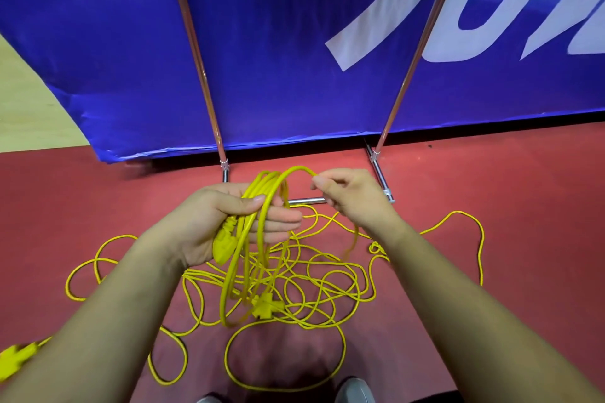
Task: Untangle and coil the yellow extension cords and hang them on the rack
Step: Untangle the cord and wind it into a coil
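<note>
Forearms hid part of the tangled yellow cord (314, 285) on the red floor (507, 193) beneath my hands. My left hand (226, 222) was closed around a coil of yellow cord (262, 239) and its plug (224, 247); my right hand (352, 198) pinched the top loop. A second connector (265, 304) lay below the coil, another (14, 360) was cut off at the left edge. Beyond the hands stood the rack's metal base (379, 173) and a blue banner (278, 59), with bare floor to the right.

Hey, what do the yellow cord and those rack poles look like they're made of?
The yellow cord looks like flexible plastic or rubber sheathing: smooth, slightly glossy, bending into soft loops. The rack poles look like polished metal, judging by bright streak reflections; the upper lengths have a coppery tint, possibly a clear sleeve.
</note>
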Action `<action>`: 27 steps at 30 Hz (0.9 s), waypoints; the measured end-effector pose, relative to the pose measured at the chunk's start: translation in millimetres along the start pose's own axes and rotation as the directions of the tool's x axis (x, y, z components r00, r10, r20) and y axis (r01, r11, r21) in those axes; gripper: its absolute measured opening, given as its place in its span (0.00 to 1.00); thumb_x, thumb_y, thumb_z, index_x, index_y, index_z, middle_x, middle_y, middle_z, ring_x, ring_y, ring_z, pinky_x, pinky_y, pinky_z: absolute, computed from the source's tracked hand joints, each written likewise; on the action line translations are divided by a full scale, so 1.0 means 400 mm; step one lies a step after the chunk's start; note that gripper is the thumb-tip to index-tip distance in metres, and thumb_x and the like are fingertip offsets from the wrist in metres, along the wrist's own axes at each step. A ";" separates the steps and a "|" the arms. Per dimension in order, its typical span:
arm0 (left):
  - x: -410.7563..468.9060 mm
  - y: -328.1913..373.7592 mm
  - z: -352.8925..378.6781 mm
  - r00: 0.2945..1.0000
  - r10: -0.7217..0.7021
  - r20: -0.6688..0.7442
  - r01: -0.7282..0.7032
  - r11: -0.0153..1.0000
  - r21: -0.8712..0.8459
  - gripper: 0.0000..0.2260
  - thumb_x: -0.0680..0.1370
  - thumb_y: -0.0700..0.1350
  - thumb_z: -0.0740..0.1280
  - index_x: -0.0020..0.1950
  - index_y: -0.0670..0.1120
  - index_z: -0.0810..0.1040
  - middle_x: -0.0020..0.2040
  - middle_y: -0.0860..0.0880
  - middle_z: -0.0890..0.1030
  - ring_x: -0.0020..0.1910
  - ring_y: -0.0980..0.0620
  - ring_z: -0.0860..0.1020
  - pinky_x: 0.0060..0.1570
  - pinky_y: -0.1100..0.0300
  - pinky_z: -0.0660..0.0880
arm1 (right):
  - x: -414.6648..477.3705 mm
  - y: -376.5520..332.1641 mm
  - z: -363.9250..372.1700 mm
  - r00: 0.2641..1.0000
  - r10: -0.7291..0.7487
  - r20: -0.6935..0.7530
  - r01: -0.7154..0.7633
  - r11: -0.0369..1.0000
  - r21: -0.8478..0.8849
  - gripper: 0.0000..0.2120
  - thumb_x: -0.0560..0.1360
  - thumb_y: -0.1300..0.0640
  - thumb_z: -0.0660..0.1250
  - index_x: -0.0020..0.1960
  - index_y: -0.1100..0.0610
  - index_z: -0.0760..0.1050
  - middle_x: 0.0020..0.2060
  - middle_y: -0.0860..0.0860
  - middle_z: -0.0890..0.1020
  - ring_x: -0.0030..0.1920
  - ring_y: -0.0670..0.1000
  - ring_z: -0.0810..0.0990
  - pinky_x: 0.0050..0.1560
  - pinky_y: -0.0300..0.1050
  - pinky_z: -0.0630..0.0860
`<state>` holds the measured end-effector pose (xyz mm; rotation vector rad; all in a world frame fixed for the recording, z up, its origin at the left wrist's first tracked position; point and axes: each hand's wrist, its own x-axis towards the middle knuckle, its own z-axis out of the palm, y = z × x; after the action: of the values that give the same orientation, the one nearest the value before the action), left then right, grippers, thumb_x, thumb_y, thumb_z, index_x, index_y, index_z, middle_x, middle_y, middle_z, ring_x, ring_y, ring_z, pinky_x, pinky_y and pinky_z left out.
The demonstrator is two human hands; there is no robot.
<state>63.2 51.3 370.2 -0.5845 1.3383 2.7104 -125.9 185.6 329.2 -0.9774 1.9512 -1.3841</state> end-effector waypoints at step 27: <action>-0.012 0.007 -0.020 0.989 0.100 -0.112 -0.087 0.990 0.115 0.25 0.61 0.50 0.80 0.46 0.38 0.72 0.29 0.45 0.74 0.25 0.46 0.76 0.27 0.59 0.75 | -0.012 0.084 -0.037 0.980 0.109 0.167 -0.139 0.974 0.176 0.05 0.75 0.65 0.68 0.46 0.56 0.78 0.34 0.52 0.81 0.36 0.48 0.80 0.45 0.40 0.76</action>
<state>69.6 43.7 369.8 -0.6972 1.5700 2.6899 -142.7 204.5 302.2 -0.8344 1.7030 -1.3498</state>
